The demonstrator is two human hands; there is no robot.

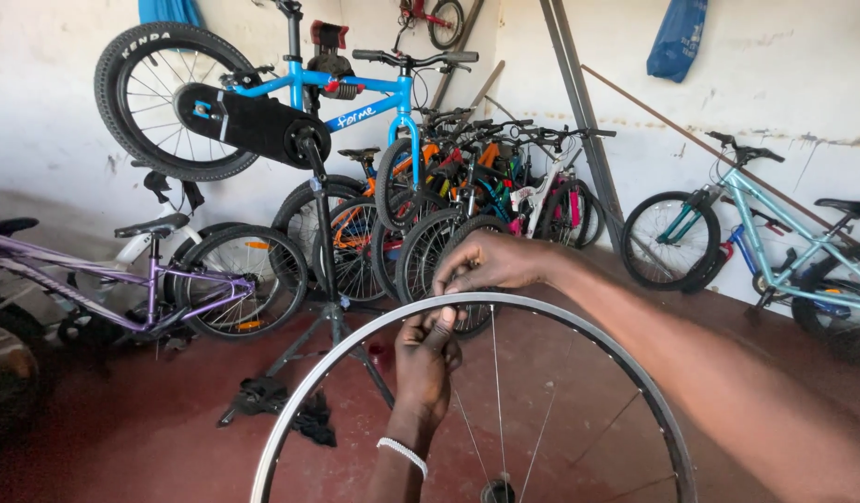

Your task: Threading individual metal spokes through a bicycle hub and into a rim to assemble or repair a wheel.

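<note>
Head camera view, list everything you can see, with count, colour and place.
Rim: one, silver, few spokes, foreground centre.
Hub: one, dark, bottom edge.
Blue bike: one, clamped on stand, upper left.
Stand: one, black, centre.
Purple bike: one, left floor.
Teal bike: one, right wall.
Stacked bikes: several, mixed colours, back corner.
Rag: one, dark, floor by stand.
Blue bags: two, hanging on wall.
Left hand: inside rim, gripping at its top; white bracelet.
Right hand: pinching rim top from outside.
</note>
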